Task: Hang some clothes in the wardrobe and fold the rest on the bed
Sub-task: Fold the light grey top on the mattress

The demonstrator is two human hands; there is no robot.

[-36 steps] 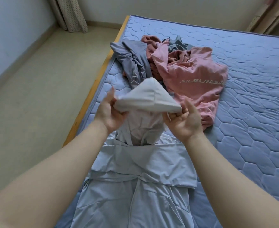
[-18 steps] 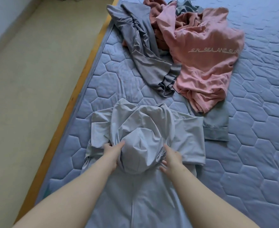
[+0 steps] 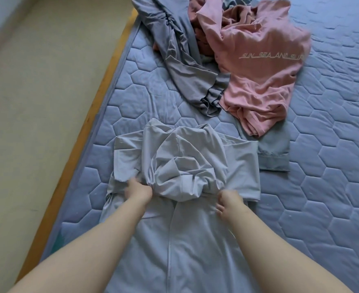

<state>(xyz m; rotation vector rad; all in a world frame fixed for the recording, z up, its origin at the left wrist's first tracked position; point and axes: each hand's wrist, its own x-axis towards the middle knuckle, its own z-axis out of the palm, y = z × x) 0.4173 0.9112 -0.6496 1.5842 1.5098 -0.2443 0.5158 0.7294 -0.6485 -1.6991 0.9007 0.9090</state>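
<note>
— Where is the pale grey zip-up hooded jacket (image 3: 185, 240)?
— Flat on the blue hexagon-quilted mattress (image 3: 322, 187), near its left edge, with its hood folded down over the chest
— And the others?
— Crumpled beyond it: a pink lettered T-shirt (image 3: 259, 81) touching a dark grey rumpled top (image 3: 180, 66)

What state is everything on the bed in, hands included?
Pale grey jacket: laid flat, hood folded down onto it.
Pink T-shirt: crumpled, unfolded.
Dark grey garment: crumpled, unfolded.
Left hand: on jacket beside hood, grip blurred.
Right hand: on jacket beside hood, grip blurred.
</note>
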